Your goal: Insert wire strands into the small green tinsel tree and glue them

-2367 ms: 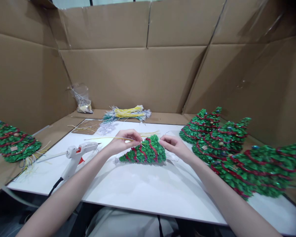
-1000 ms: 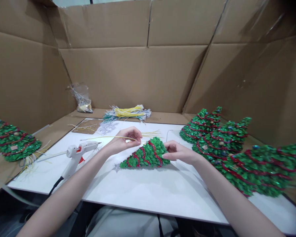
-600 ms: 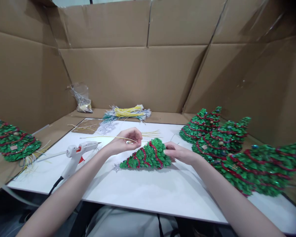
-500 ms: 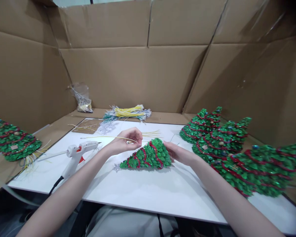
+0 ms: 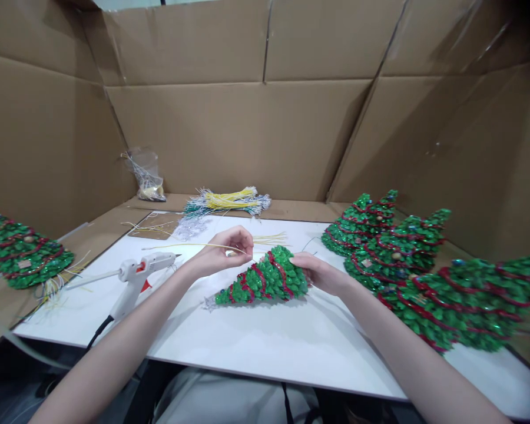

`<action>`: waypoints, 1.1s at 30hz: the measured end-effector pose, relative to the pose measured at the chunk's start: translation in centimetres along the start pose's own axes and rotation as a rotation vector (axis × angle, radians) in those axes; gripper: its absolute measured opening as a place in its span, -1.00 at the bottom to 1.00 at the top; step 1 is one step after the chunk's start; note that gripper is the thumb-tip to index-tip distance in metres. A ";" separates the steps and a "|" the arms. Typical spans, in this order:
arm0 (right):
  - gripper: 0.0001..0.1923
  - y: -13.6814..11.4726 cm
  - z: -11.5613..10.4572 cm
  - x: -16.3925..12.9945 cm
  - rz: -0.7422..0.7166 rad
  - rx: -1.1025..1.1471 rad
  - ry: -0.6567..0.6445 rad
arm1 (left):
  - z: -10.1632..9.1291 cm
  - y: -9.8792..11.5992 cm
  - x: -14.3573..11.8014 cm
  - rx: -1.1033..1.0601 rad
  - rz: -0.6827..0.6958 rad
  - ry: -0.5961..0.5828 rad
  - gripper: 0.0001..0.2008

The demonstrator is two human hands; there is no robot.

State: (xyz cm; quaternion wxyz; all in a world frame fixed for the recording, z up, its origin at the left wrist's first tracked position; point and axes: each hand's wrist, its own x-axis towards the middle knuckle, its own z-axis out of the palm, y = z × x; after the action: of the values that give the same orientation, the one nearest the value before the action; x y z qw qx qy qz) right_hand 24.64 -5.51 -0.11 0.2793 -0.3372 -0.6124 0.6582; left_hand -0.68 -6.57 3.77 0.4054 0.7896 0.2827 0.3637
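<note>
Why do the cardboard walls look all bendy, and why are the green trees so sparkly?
Head view: the wide lens bows the cardboard walls near the edges; light glints off the small tree by the right hand; arms cast soft shadows on the white board.

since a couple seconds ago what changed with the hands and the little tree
The right hand moved from the top of the small tree to its wide base and gripped it, tipping that end up off the white board. The left hand kept pinching the yellow strand, lifted slightly. The glue gun and the other trees stayed put.
</note>
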 end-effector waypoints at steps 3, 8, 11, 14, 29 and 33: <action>-0.64 -0.1 -0.2 -0.2 -0.009 -0.045 -0.044 | 0.0 0.1 0.0 0.014 0.010 0.011 -0.85; -0.69 -0.7 -0.4 -0.6 -0.065 -0.133 -0.173 | -0.1 0.2 0.1 0.024 0.015 0.009 -0.86; -0.72 -1.1 -0.5 -0.8 -0.082 -0.182 -0.243 | 0.0 0.3 0.1 0.016 0.009 -0.006 -0.86; -0.73 -1.2 -0.6 -0.8 -0.083 -0.223 -0.307 | 0.0 0.4 0.1 -0.008 0.007 -0.038 -0.86; -0.59 -0.2 0.0 -0.3 -0.037 -0.160 -0.173 | 0.1 0.4 -0.1 -0.023 0.012 -0.087 -0.86; -0.60 -0.4 0.0 -0.4 -0.059 -0.172 -0.160 | 0.0 0.5 -0.1 -0.018 0.013 -0.087 -0.86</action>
State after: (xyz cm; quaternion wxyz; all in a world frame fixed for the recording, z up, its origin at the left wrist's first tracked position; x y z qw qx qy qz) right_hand 24.84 -5.79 0.36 0.2189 -0.2880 -0.6967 0.6195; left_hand -0.67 -6.84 4.17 0.4221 0.8028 0.2563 0.3340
